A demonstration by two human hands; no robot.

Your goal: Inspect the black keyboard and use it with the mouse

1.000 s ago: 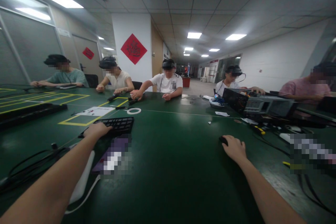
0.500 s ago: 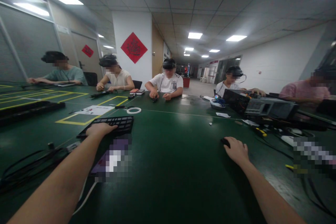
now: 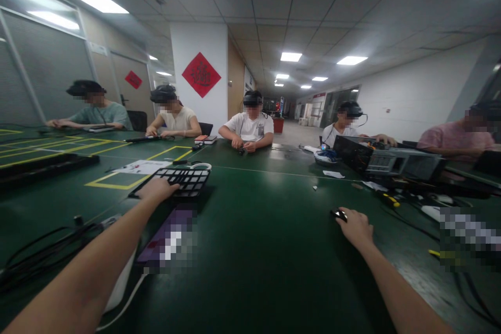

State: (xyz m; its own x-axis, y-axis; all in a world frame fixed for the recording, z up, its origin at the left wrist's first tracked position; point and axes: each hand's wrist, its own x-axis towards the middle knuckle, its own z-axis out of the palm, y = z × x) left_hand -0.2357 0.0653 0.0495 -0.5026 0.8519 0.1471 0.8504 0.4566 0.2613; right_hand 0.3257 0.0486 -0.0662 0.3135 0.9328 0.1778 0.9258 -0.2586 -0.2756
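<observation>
My left hand (image 3: 158, 190) grips the near left part of a black gridded tray (image 3: 191, 180); its square cells look pale now, and my fingers underneath are hidden. On the right, my right hand (image 3: 356, 224) lies low over the table, fingers bent around a small black rounded object (image 3: 338, 214) with a shiny top, perhaps a computer mouse. The object juts out beyond the fingertips. Just below the tray lies a purple-screened phone (image 3: 158, 242), partly blurred out, with a white cable (image 3: 131, 292) running from it toward me.
Black cables (image 3: 50, 250) lie at left. A printed sheet (image 3: 136, 167) and white tape ring (image 3: 204, 165) are beyond the tray. An open computer case (image 3: 403, 162) stands at right. Several people sit around the green table (image 3: 266, 250); one person opposite (image 3: 252, 125) handles something small and dark.
The gridded tray has shifted right with my left hand, and its cells turned from dark to pale. My right hand is almost still; its black object now shows a bright reflection.
</observation>
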